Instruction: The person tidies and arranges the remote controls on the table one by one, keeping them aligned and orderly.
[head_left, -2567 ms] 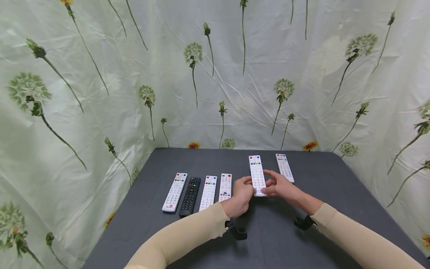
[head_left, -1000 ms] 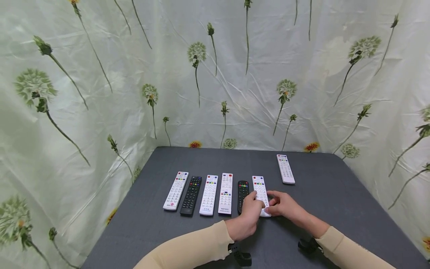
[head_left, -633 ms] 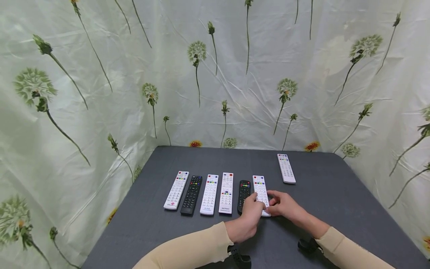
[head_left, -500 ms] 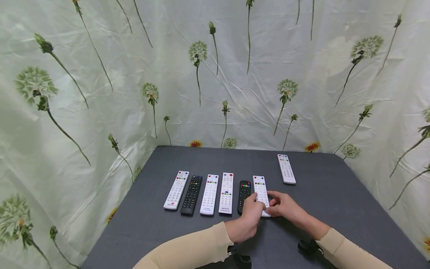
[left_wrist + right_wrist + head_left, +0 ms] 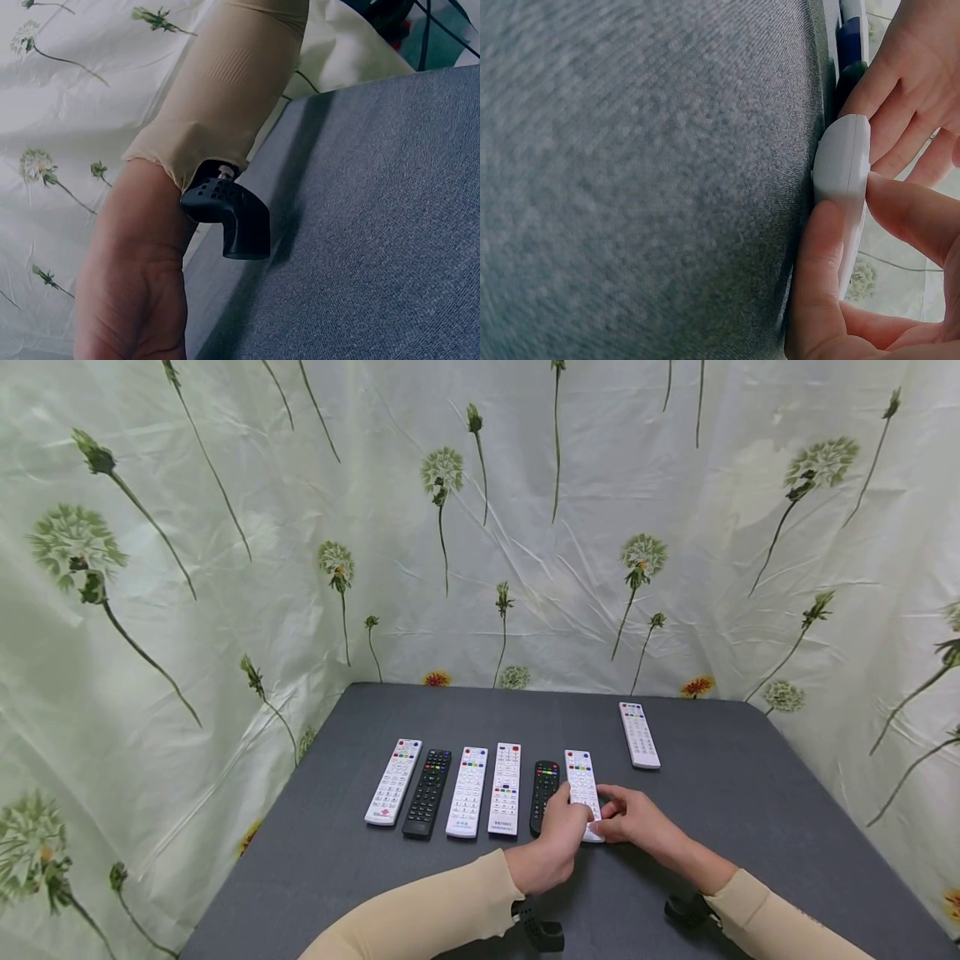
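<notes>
A white remote control (image 5: 581, 770) lies on the dark table at the right end of a row of remotes. My left hand (image 5: 553, 843) holds it by the left side near its lower half. From the right, my right hand (image 5: 641, 827) pinches its lower end between thumb and finger. In the right wrist view the white remote's near end (image 5: 840, 169) rests on the cloth, with the right thumb and a finger against it and left-hand fingers beyond. The left wrist view shows the left palm side (image 5: 135, 300), its fingertips out of frame. A small black remote (image 5: 544, 797) lies just left of the left fingers.
Farther left in the row lie a white remote (image 5: 505, 789), another white remote (image 5: 467, 793), a long black remote (image 5: 427, 795) and a white remote (image 5: 393, 782). A white remote (image 5: 640, 737) lies apart at the back right. Behind the grey table (image 5: 337, 877) hangs a flowered curtain (image 5: 285, 510).
The white remote, held raised above the table at first, came down and toward me beside the small black remote. Over the last second both hands stay almost still on it.
</notes>
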`<action>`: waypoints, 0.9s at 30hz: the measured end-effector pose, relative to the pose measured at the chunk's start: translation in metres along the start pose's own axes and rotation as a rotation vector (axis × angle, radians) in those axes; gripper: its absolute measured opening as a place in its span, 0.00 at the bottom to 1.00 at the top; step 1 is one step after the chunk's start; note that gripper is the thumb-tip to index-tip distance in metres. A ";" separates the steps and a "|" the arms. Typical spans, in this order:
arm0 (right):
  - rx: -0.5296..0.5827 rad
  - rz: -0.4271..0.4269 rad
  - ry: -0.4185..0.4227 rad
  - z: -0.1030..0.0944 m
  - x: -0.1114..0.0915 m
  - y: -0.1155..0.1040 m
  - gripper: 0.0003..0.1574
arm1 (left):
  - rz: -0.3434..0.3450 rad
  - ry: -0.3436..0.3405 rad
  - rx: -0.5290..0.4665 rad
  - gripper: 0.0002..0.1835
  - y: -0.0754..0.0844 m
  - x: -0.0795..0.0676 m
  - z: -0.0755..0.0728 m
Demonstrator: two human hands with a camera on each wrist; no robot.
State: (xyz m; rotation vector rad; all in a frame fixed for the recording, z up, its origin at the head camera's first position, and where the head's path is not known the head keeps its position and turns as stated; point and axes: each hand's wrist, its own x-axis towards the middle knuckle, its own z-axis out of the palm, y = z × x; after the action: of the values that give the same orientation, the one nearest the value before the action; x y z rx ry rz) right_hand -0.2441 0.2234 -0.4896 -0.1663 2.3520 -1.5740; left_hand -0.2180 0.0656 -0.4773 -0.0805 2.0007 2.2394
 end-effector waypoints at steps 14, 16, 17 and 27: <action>-0.021 0.015 0.033 0.002 0.000 0.002 0.49 | 0.004 0.010 -0.009 0.31 0.003 0.006 0.000; -0.023 0.015 0.031 0.002 -0.001 0.001 0.49 | 0.000 0.006 -0.013 0.32 0.005 0.007 -0.001; -0.024 0.012 0.029 0.002 -0.001 0.001 0.49 | -0.002 0.003 -0.015 0.32 0.005 0.007 -0.001; -0.025 0.016 0.034 0.003 -0.002 0.000 0.50 | -0.036 -0.009 -0.013 0.37 0.004 0.008 -0.001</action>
State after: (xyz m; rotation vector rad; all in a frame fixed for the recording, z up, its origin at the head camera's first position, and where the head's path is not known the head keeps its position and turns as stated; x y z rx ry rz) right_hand -0.2409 0.2212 -0.4904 -0.1272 2.3933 -1.5522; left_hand -0.2263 0.0652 -0.4746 -0.1071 1.9642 2.2269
